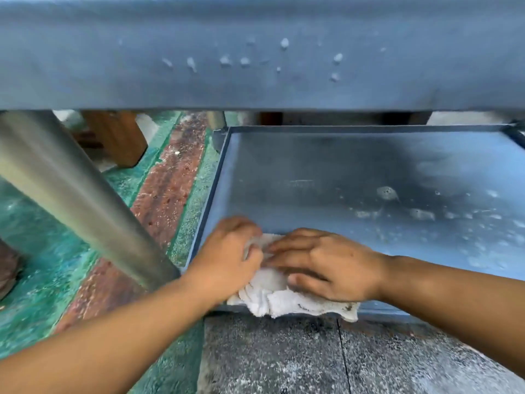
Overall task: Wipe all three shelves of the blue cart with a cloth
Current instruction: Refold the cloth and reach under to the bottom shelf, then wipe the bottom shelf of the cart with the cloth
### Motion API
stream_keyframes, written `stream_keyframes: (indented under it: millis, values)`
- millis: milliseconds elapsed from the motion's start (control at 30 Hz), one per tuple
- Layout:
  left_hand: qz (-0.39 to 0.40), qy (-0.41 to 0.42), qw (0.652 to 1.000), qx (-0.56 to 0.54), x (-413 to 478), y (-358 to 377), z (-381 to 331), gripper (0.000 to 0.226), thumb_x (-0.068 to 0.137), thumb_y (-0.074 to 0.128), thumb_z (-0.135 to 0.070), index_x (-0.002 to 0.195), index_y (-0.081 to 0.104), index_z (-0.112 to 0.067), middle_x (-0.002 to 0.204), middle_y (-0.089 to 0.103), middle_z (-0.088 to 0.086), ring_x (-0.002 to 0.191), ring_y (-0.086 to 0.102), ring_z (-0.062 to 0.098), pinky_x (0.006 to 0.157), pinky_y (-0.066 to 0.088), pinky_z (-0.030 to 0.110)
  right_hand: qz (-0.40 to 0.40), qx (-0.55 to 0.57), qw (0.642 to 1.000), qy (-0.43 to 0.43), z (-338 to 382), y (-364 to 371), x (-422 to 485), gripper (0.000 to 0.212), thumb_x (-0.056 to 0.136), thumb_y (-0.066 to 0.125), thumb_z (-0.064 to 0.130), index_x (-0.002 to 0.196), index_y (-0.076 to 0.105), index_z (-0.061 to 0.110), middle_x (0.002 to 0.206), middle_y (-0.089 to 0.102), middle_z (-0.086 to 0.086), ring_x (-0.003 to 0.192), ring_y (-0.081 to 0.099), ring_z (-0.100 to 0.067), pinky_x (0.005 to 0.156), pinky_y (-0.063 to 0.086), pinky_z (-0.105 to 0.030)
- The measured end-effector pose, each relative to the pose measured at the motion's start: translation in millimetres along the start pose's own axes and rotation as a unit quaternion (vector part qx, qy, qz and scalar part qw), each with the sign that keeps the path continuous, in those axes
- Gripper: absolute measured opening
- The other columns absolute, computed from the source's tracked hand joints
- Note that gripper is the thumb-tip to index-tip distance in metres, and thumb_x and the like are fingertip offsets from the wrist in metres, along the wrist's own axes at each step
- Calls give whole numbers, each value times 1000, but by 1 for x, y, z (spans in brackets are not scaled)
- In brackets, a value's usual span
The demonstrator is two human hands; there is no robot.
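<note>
Head view: crumpled, grimy white cloth (279,294)

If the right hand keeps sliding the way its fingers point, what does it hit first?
The right hand points left across the cloth; it would probably meet the left hand first, since their fingertips nearly touch.

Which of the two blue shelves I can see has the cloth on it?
The lower shelf: both hands press the white cloth onto its near left corner. The upper shelf carries only pale spots.
</note>
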State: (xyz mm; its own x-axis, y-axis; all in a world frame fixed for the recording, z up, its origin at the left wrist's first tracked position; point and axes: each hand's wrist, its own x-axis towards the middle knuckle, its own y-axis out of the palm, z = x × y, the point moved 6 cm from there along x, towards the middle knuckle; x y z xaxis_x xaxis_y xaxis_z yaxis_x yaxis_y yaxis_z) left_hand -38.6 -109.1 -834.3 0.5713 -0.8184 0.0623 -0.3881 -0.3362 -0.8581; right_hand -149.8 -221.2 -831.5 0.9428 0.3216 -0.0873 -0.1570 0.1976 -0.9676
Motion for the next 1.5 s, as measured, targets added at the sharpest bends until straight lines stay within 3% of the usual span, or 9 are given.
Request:
stream_keyframes:
  millis: [67,200,333,567,800,933,1167,1333,1500]
  values:
    - [-59,-38,997,-13,21,1,16,44,86,53,-8,130,55,-9,140,48,8,129,45,25,109,32,27,47,1,998,-34,3,29,17,54,105,40,37,157,24,34,167,15,4,155,3,-12,125,6,-35]
    - [-105,-120,984,-76,14,26,47,46,96,48,-23,141,43,-16,147,44,3,133,42,21,107,31,25,78,-12,995,-56,-6,60,29,64,100,30,60,156,2,46,166,-14,12,149,-28,-8,121,-19,-36]
    - [-88,-85,990,-78,8,38,49,63,93,34,-51,150,27,-26,158,25,-5,143,29,14,115,26,29,33,-60,996,-50,-37,54,57,72,96,24,69,158,6,37,165,-13,5,152,-22,-15,120,-19,-35]
    - [8,-48,990,134,4,57,44,74,87,10,-67,149,-19,-41,161,-23,-3,148,-21,19,119,-14,36,-48,-75,992,84,-129,14,118,69,100,39,55,159,15,28,168,8,-1,156,3,-21,125,6,-39]
    - [5,-98,980,175,4,62,47,72,87,2,-65,153,-5,-38,164,-10,-6,148,-19,16,117,-16,40,-55,-65,969,233,-170,17,118,67,93,22,70,155,15,47,168,3,13,155,3,-23,120,5,-59]
    - [26,-124,976,177,4,62,46,69,88,2,-63,153,-9,-40,164,-15,-7,149,-19,18,120,-12,45,-2,-71,969,235,-150,30,90,75,92,18,71,157,-5,42,168,-10,9,155,-7,-27,123,2,-51]
    - [23,-134,973,187,3,61,47,67,90,0,-61,153,-7,-39,164,-12,-7,150,-15,18,121,-5,48,22,-22,997,74,-58,57,-28,67,96,14,65,151,-21,48,161,-31,18,147,-33,-11,119,-20,-40]
    - [-71,-187,971,130,19,59,16,53,93,47,-17,145,38,-13,156,26,10,145,22,31,114,22,56,45,-48,998,24,-71,52,-33,78,97,35,63,153,-16,47,161,-26,22,148,-31,-7,119,-23,-34]
    - [-173,-149,973,8,27,65,-5,40,84,56,6,124,60,1,135,54,18,124,50,39,106,40,41,2,-64,996,54,-122,40,4,80,96,34,64,159,-5,33,165,-17,13,153,-18,-14,123,-11,-37]
